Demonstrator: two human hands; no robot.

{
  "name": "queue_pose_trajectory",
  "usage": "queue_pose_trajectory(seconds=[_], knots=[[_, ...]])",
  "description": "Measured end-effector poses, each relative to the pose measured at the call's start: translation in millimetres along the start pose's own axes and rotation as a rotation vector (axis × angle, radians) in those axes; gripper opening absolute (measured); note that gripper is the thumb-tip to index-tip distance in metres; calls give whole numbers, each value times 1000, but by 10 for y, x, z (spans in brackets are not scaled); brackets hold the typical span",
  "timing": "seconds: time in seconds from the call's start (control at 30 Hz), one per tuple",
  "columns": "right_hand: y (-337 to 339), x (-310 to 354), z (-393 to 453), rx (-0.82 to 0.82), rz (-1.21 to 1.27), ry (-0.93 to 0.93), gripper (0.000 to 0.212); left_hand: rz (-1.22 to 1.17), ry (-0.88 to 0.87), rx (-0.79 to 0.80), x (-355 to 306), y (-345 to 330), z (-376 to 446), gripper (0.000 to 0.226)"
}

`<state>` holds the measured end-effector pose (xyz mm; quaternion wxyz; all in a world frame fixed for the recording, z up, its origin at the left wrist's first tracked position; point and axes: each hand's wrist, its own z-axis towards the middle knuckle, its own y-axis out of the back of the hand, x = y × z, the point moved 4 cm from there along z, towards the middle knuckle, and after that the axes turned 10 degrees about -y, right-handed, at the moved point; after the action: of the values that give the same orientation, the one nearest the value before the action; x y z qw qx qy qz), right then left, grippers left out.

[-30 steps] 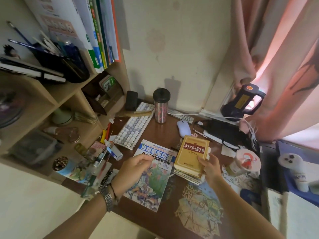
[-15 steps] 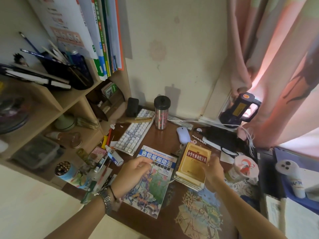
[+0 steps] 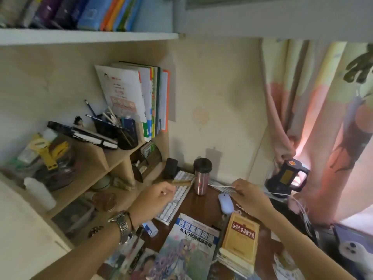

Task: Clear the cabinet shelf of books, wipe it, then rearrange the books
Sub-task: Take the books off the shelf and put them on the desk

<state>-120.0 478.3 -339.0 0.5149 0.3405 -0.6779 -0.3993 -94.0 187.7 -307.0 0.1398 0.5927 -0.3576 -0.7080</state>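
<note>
On the cabinet shelf [image 3: 121, 153] at the left, a row of upright books [image 3: 141, 102] stands against the side panel, thin paperbacks with white, green and orange edges, just beside a dark pen pot [image 3: 121, 132] and a flat black notebook [image 3: 84, 136]. The clearing step looks to be in hand: two books already lie on the counter [image 3: 203, 205], and both hands are raised toward the shelf. The left hand [image 3: 153, 201], a watch on its wrist, hangs above the keyboard [image 3: 175, 201] with fingers loosely curled and nothing in them that I can make out. Further right lie a colourful magazine-like book [image 3: 191, 245] and a thick yellow dictionary [image 3: 240, 239] on a small stack. The right hand [image 3: 250, 197] hovers near the mouse [image 3: 225, 203] and a white cable [image 3: 220, 185]; whether its fingers pinch that cable I cannot tell. The next move probably calls for reaching up and left to grip the upright row firmly, since thin books tend to slump once some are pulled.
</note>
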Motion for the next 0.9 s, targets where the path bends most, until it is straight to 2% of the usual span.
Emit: queue_pose_trajectory(seconds=[0.43,0.9], knots=[[1460,1893,-468,-223,189,449,25,210,-194,-290,-770,1730,-33,19],[2276,3296,-943,-358,399,786,24,505,-393,-621,-1779,3017,-389,15]])
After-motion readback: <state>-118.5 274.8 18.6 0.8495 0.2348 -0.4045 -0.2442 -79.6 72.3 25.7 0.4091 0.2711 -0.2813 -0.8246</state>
